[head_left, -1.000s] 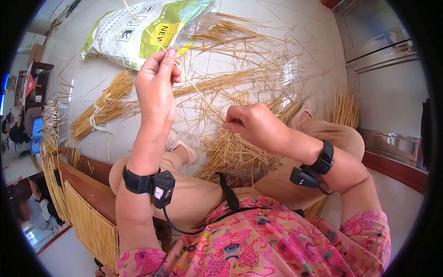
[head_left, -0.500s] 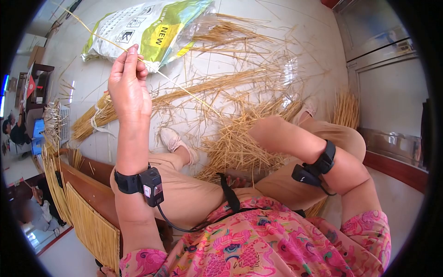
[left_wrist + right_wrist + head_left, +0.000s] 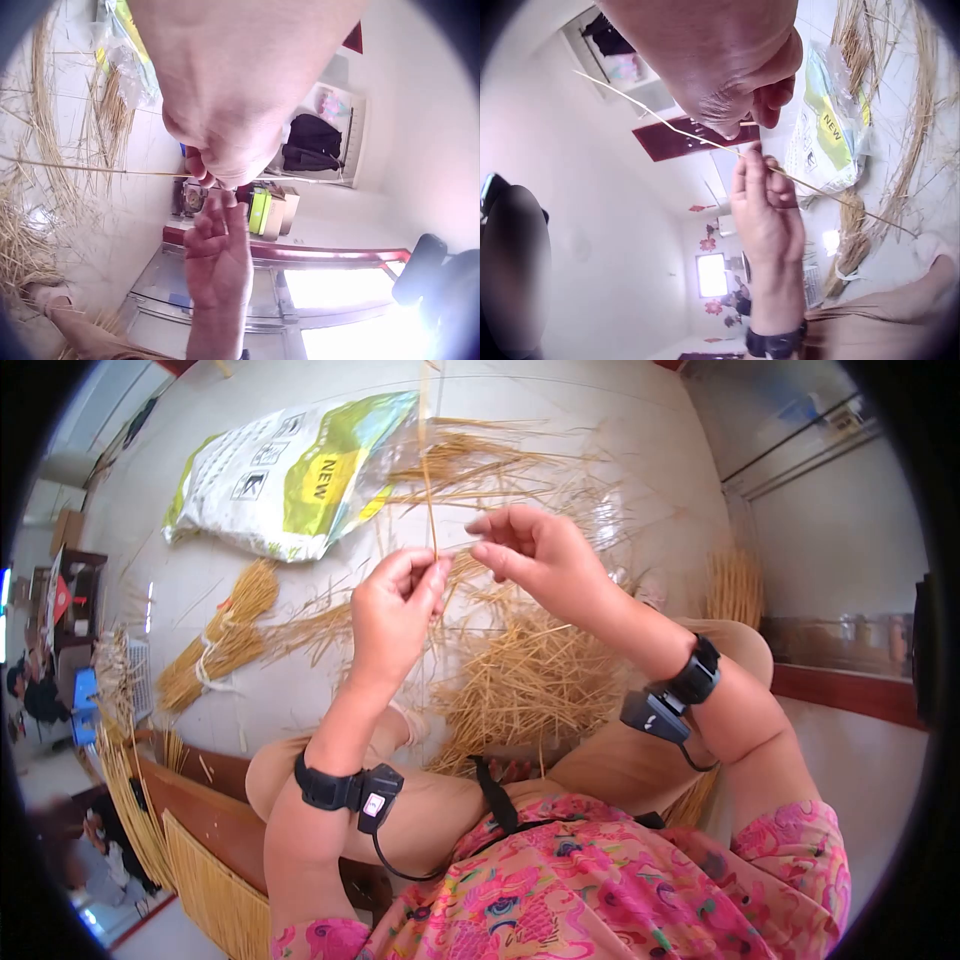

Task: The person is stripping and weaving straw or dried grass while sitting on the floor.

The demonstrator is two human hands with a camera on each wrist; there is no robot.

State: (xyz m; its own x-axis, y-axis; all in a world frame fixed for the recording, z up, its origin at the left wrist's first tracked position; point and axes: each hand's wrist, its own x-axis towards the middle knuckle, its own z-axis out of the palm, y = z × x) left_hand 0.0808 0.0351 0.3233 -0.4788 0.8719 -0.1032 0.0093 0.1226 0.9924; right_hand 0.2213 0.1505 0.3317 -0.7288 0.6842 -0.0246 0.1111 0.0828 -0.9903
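My left hand (image 3: 385, 622) pinches a long thin straw stalk (image 3: 428, 485) between thumb and fingertips, in front of my body. In the head view the stalk points up and away from the pinch. The right wrist view shows the same stalk (image 3: 821, 191) running out on both sides of the left hand (image 3: 769, 225). Close beside the left fingertips is my right hand (image 3: 560, 565), its fingers bent loosely and its thumb apart from them. In the left wrist view the right hand (image 3: 217, 274) has its fingertips right by the left ones.
Loose straw (image 3: 535, 670) is heaped on the floor between my legs. A tied straw bundle (image 3: 225, 635) lies at left, below a white and green bag (image 3: 290, 475). More straw (image 3: 735, 590) stands by the metal cabinet (image 3: 830, 540) at right. A wooden bench (image 3: 200, 815) is at lower left.
The left hand went out left along the stalk, then came back right, and the stalk now points upward. The right hand has risen from near the straw heap to beside the left hand.
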